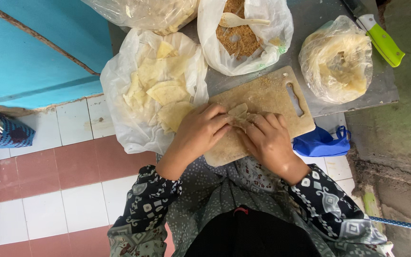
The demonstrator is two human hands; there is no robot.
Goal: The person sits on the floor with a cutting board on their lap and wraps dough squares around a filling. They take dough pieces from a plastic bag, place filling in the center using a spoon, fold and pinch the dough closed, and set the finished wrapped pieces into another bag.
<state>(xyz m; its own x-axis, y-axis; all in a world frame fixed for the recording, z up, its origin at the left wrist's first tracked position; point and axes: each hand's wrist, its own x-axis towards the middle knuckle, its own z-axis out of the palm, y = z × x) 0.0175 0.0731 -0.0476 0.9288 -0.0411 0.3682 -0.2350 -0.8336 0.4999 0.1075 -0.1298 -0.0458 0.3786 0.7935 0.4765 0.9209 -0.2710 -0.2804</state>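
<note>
Both grips pinch the pale pastry wrapper (238, 113) at the wooden cutting board's (267, 97) centre, left hand (200, 133) closing from eight o'clock, right hand (268, 140) from four o'clock, its long axis running nine-to-three between equally near fingertips.

Wrapper (238, 112) on cutting board (267, 97), bag of wrappers (155, 90) left, bag of filling (243, 35) behind, knife (381, 40) far right

Metal table (324, 28) (grey): cutting board (267, 102), 4 bags (336, 59).
</note>
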